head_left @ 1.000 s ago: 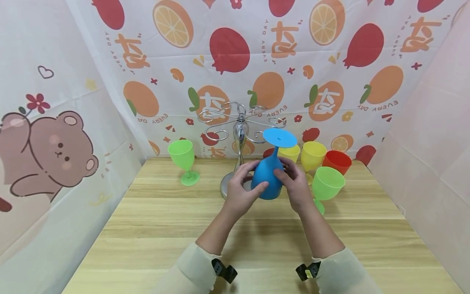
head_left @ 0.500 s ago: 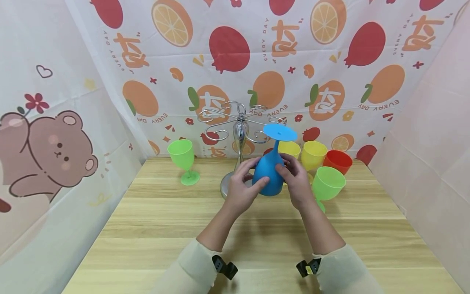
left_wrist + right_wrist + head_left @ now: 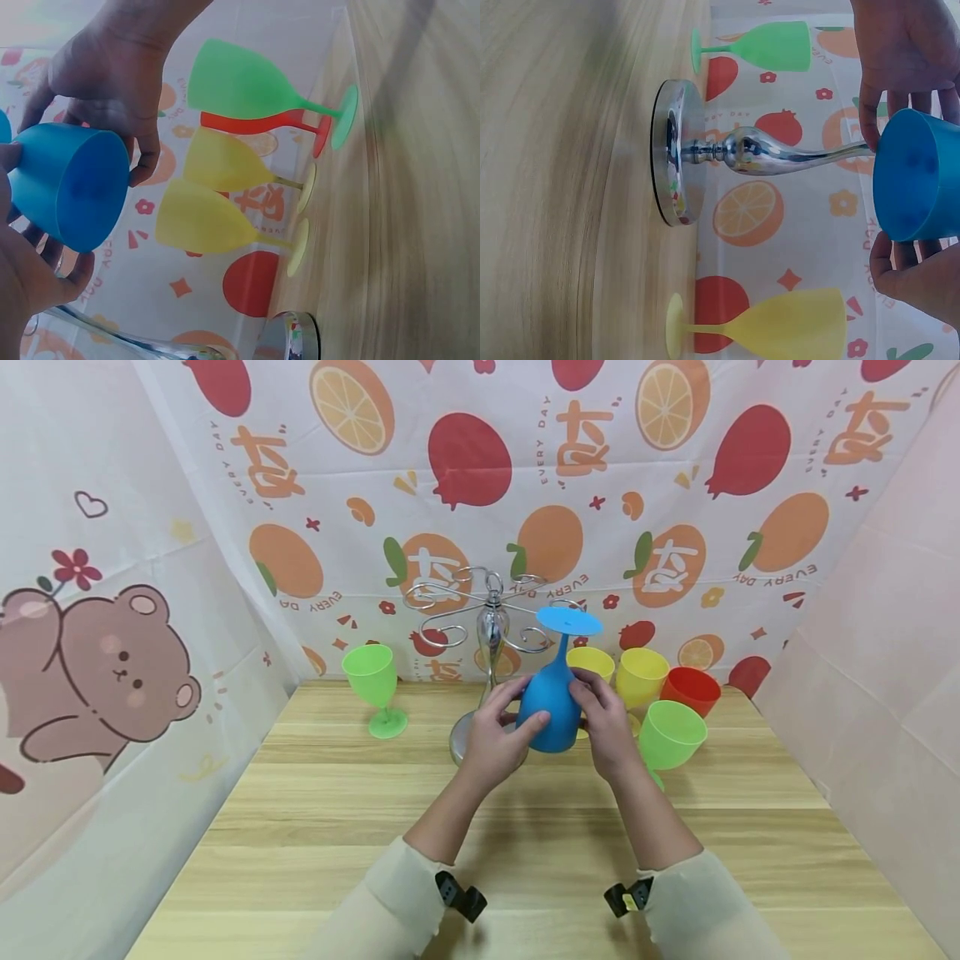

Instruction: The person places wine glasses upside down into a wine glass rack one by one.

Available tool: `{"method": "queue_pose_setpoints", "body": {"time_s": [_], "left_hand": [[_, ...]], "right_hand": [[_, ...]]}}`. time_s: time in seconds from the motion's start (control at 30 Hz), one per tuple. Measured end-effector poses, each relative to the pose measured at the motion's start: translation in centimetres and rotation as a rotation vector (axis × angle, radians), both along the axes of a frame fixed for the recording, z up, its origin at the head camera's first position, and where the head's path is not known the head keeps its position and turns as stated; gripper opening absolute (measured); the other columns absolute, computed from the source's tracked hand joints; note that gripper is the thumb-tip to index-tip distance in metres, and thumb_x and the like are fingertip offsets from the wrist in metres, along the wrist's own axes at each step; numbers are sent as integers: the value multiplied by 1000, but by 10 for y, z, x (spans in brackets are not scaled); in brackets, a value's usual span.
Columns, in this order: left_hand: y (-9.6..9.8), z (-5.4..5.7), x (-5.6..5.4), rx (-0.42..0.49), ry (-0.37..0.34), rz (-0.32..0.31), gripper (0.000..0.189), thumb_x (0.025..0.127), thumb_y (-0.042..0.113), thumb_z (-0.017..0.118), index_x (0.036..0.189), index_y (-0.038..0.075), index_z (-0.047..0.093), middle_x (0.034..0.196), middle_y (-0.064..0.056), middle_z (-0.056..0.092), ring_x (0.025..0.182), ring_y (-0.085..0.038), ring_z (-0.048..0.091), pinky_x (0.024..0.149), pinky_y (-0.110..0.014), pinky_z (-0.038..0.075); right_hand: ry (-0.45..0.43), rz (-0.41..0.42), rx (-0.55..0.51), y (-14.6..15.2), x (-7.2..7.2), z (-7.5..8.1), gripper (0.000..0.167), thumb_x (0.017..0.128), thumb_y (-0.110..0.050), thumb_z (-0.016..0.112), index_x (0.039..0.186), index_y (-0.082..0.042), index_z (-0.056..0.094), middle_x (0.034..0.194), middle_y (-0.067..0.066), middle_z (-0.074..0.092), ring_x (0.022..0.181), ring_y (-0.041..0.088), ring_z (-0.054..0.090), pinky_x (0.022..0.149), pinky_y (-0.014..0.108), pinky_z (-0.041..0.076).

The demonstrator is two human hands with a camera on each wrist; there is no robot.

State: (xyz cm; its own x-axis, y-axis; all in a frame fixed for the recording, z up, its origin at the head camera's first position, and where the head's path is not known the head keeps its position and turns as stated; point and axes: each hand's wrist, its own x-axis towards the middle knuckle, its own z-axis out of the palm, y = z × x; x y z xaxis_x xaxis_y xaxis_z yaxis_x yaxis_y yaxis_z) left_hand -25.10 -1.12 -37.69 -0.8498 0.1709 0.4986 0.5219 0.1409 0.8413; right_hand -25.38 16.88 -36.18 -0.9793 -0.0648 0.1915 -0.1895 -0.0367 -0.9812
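A blue goblet point(image 3: 550, 702) hangs upside down above the table, its round foot on top and its mouth facing down. My left hand point(image 3: 491, 739) grips the bowl from the left, thumb across the front. From the right, my right hand point(image 3: 609, 731) holds the same bowl with its fingers round the side. Both wrist views look into the blue bowl's open mouth point(image 3: 94, 191), with a hand on either side. Just behind stands a chrome rack point(image 3: 492, 631) with curled wire arms; the goblet's foot is close to its right-hand arms in the head view.
Right of the hands stand two yellow goblets point(image 3: 641, 677), a red goblet point(image 3: 691, 690) and a green goblet point(image 3: 672, 735). Another green goblet point(image 3: 372, 675) is at the back left of the wooden table point(image 3: 315, 860). A fruit-print cloth point(image 3: 480, 460) hangs behind.
Both hands have raised the blue goblet slightly, and its foot has shifted up and a little left toward the rack's arms. The other goblets and the rack stay in place.
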Motion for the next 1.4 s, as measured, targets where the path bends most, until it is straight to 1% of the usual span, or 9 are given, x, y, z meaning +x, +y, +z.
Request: {"method": "queue_pose_setpoints", "body": {"time_s": [0.1,0.33,0.6,0.9,1.1,1.4], "left_hand": [[0,-1,-3,-1,-18,0,56,92,31,70,142,12,52,139,-5,53,124,-25,55,95,-46,53],[1,-1,-7,25,-56,-30,57,94,27,68,145,10,48,142,-8,51,127,-29,52,98,-52,50],[1,2,-9,8,-86,-26,59,95,31,65,148,13,45,144,-8,49,129,-28,52,99,-49,50],[0,0,-12,14,-114,-38,60,96,32,63,149,14,42,143,-9,49,129,-28,50,100,-49,50],[-1,1,-13,23,-123,-47,60,97,33,61,150,12,41,143,-9,47,130,-28,49,101,-49,49],[-3,-3,-17,51,-100,-62,59,99,29,60,150,9,40,145,-8,46,129,-27,50,99,-47,51]], "right_hand": [[-4,-7,4,0,-2,0,52,101,-40,50,145,-12,43,149,7,37,135,34,37,107,63,36],[4,-26,26,-2,-5,2,54,101,-41,51,146,-12,44,148,9,43,133,35,42,106,61,39],[1,-39,47,-3,-9,2,56,100,-43,52,147,-12,43,148,9,45,132,34,45,107,59,40],[6,-61,87,-6,-13,2,58,99,-45,53,146,-13,45,148,9,46,132,35,46,106,59,41],[18,-58,104,-9,-16,3,58,99,-46,53,146,-13,46,147,9,47,131,35,46,106,58,41],[39,-24,105,-12,-23,2,57,100,-44,53,145,-10,46,145,11,48,131,34,47,108,56,41]]}}
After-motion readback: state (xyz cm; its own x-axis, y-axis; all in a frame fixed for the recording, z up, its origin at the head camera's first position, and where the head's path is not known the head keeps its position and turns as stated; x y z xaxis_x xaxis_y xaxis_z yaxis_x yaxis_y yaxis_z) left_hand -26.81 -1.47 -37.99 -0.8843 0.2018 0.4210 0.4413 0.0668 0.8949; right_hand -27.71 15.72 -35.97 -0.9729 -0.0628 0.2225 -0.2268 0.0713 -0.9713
